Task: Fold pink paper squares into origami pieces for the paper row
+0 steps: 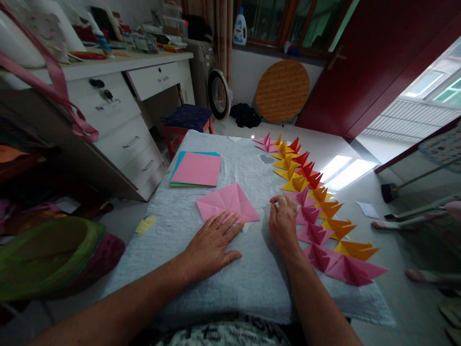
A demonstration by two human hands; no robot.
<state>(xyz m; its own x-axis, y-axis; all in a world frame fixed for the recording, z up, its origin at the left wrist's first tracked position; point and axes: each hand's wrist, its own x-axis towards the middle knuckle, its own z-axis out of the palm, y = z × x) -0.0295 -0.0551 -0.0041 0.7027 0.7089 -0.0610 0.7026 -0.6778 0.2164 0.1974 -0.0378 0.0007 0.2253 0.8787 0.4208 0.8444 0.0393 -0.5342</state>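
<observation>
A pink sheet of origami paper (236,201) with crease lines lies on the cloth-covered table. My left hand (215,244) rests flat with fingers spread, its fingertips on the sheet's near edge. To the right of the paper, apart from it, my right hand (283,222) is held with the fingers curled in; nothing shows in them. Just beyond that hand stand folded pink paper cranes (314,234), with yellow cranes (294,183) and red cranes (306,169) in slanting rows. A stack of coloured paper (198,169), pink on top, lies at the far left.
The pale blue tablecloth (173,226) covers the table. A green basket (46,254) stands on the floor at left, near white drawers (126,139). Behind the table are a stool (189,117) and a washing machine with its round door (219,94) swung out.
</observation>
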